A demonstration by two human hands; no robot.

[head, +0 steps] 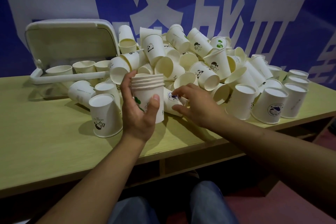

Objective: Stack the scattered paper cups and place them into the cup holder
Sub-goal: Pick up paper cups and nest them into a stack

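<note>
Wood table (45, 151), blue/white banner (272, 14) behind

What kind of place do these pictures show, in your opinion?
Probably an office or event room, not a home: a large blue banner with white characters covers the wall, a pale wooden desk stands before it, and printed white paper cups lie heaped on it.

Matt white paper cups (214, 71) (some printed) lie on a smooth wood-grain table (54, 147).

An office or event space: a printed blue banner (236, 5) behind a plain wooden table (45, 142).
</note>
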